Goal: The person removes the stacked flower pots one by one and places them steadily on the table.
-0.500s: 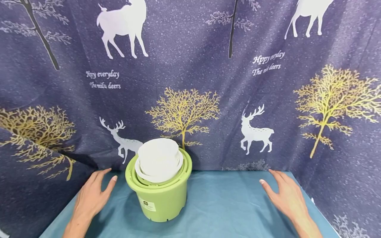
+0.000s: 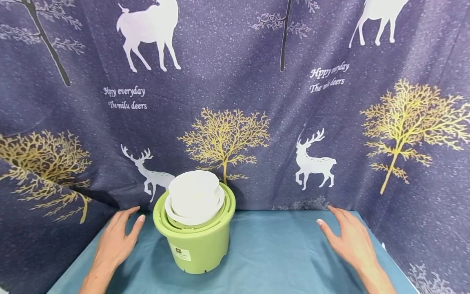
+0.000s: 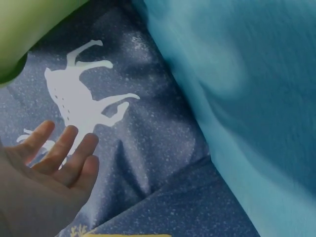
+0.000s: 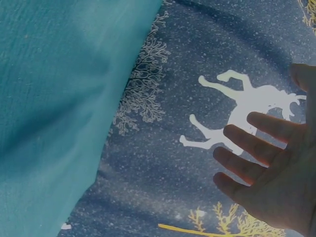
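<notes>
A green plastic flowerpot (image 2: pixel 200 253) with a small label on its side stands left of centre on the table in the head view. White round pots (image 2: pixel 194 192) are stacked inside its mouth, and further green rims show around them. To the pot's left, my left hand (image 2: pixel 115 241) hovers with fingers extended and holds nothing. My right hand (image 2: pixel 350 241) is over the table's right side, well apart from the pot, its fingers spread loosely and holding nothing. Part of the green pot (image 3: pixel 24 29) also appears in the left wrist view's upper corner.
Blue-green cloth (image 2: pixel 271 253) covers the table. Behind it and along both sides hangs a dark blue curtain (image 2: pixel 257 163) printed with white deer and yellow trees. The pot stands near the table's back edge.
The whole head view has shifted very slightly to the left. Both hands keep nearly the same pose, and the pot stays where it was on the table.
</notes>
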The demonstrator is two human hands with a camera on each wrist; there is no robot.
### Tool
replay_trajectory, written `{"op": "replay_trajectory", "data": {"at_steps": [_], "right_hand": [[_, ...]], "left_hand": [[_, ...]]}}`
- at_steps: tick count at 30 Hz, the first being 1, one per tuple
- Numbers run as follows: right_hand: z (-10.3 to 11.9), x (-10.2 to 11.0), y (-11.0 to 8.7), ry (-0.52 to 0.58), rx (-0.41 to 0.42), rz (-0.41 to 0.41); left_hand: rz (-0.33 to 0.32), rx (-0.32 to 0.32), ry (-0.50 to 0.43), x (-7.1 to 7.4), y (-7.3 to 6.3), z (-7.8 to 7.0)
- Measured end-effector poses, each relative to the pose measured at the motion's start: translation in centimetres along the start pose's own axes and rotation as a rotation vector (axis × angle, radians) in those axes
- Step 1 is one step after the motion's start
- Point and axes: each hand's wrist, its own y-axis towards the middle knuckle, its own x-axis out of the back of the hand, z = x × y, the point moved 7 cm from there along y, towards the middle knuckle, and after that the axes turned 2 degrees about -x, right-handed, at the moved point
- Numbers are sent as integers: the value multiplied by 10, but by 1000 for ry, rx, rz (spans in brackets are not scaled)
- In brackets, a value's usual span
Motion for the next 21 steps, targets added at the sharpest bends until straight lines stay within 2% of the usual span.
{"op": "replay_trajectory", "data": {"at_steps": [8, 14, 21], "right_hand": [[9, 4, 2, 22, 16, -22], [14, 5, 5, 27, 20, -22], [23, 7, 6, 31, 31, -26]], "left_hand": [[7, 25, -36, -2, 2, -8], [19, 38, -97, -1, 1, -12], [10, -2, -188, 0, 1, -23]]}}
